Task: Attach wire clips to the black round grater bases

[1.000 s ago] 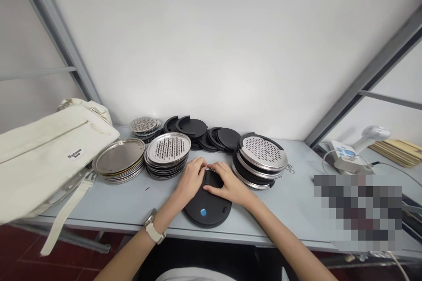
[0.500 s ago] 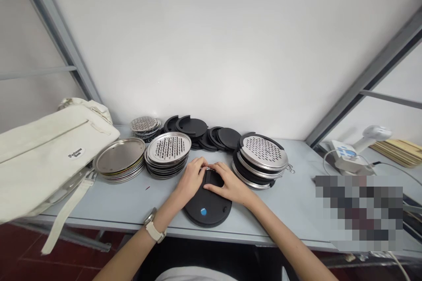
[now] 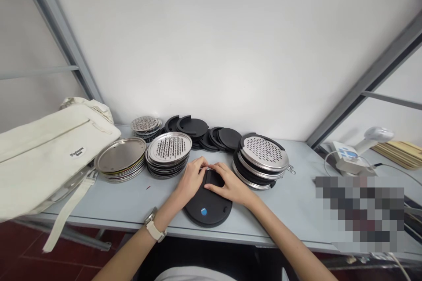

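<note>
A round black plastic base (image 3: 206,217) lies flat at the table's front edge, with a blue round sticker (image 3: 203,211) and a small raised knob near its right rim. My left hand (image 3: 191,180) is closed at its far rim, fingertips pinched together there. From the other side, my right hand (image 3: 230,184) grips the same rim, its thumb on the base's top and its fingers bent over the far edge. Both sets of fingertips meet by a small shiny bit whose kind I cannot make out. The base's far edge is partly hidden by the fingers.
Stacks of metal grater discs (image 3: 171,147) and plain metal discs (image 3: 121,156) stand left. Black plastic discs (image 3: 194,127) lie along the wall. Graters in black frames (image 3: 263,153) are piled right. A cream bag (image 3: 49,149) covers the left end; a white scanner (image 3: 372,136) stands far right.
</note>
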Motion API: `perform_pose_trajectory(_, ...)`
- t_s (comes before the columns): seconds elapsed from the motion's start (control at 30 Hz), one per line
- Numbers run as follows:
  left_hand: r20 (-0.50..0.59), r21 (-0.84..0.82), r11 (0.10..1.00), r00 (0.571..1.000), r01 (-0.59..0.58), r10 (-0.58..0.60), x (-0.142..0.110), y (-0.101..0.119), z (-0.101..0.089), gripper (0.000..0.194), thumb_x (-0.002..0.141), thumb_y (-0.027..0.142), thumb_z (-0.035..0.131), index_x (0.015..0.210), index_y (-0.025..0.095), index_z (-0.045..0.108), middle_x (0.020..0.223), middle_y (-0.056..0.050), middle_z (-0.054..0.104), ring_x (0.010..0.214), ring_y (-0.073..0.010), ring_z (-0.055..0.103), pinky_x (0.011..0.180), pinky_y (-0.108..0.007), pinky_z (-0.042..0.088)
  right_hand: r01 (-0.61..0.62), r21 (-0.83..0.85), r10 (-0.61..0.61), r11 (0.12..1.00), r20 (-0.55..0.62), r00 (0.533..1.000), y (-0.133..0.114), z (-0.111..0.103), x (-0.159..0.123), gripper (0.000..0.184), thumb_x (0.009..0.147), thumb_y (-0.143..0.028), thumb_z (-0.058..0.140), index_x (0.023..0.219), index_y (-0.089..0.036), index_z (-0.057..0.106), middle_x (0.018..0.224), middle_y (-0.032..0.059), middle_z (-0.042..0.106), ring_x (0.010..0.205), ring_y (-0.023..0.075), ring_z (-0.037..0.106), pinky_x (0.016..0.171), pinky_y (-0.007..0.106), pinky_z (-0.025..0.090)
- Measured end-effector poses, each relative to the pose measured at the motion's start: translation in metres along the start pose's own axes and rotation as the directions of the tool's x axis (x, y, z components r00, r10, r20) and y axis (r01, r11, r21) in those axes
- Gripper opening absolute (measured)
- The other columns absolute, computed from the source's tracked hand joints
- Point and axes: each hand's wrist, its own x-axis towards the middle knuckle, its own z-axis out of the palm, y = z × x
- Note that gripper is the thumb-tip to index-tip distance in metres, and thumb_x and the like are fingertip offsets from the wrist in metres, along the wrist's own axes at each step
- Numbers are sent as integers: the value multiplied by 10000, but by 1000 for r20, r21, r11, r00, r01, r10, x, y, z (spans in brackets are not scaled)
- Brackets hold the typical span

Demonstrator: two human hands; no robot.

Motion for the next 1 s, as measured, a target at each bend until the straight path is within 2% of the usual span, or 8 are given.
perform_pose_trajectory(0.73, -14, -20, 1000, 1000, 20, -20, 0, 0, 1, 144, 831, 51, 516, 847, 189, 556, 835, -14, 643, 799, -165, 635, 750, -286, 501, 40, -26, -40, 999, 2, 999, -1, -1, 0, 455, 870, -425, 637, 1234, -187, 504, 1126, 93, 553, 1088, 238, 523, 992, 406, 433)
perform_pose_trajectory(1.0, -11, 6, 1000, 1000, 7, -7, 0, 4, -1, 150, 857, 66, 483, 822, 187, 565, 842, -26, 637, 813, -182, 617, 763, -316, 486, 13, -45, -13, 999, -14, 1000, -1, 0, -1, 535, 852, -455, 649, 1295, -201, 487, 1121, 96, 541, 1071, 246, 533, 978, 422, 449)
